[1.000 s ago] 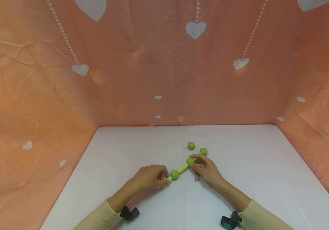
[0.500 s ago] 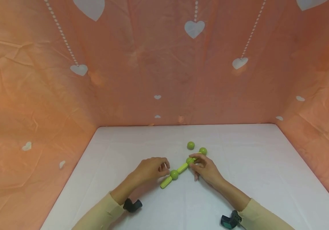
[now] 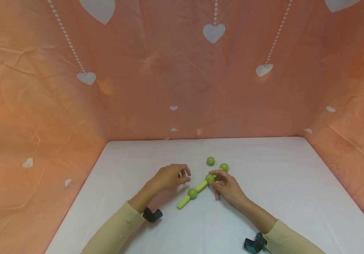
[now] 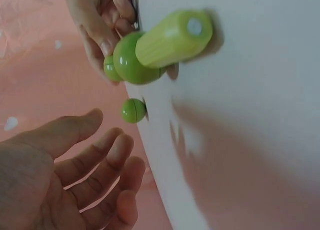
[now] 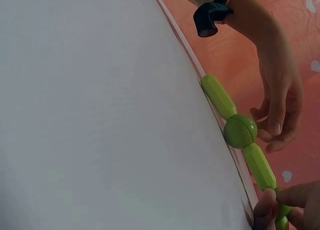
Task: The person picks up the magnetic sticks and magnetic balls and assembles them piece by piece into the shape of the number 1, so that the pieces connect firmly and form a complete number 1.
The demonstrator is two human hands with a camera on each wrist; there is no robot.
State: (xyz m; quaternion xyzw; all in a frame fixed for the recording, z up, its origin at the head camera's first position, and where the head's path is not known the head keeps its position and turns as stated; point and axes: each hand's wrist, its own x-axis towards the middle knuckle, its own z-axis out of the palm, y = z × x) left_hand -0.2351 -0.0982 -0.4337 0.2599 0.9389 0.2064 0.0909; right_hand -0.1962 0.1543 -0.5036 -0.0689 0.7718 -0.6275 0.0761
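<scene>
A straight chain of light green ridged rods and darker green balls lies diagonally across the white table. My right hand (image 3: 229, 187) pinches a ball (image 3: 209, 178) in this chain between thumb and fingers, partly covering it. From there a rod (image 3: 201, 186) leads to another ball (image 3: 192, 193), and an end rod (image 3: 183, 202) points toward me. That rod's tip shows a silvery disc in the left wrist view. At the far end sits a ball (image 3: 224, 167). Left of the chain, my left hand (image 3: 170, 176) hovers with loosely bent fingers, holding nothing.
A loose green ball (image 3: 210, 161) rests behind the chain, apart from it. Orange cloth (image 3: 182, 77) with white hearts rises behind and on both sides of the white tabletop (image 3: 264, 169). Each wrist carries a dark camera (image 3: 152, 214).
My left hand has let go of the near end rod and moved up and away from me, slightly to the right. The right hand keeps its hold on the ball.
</scene>
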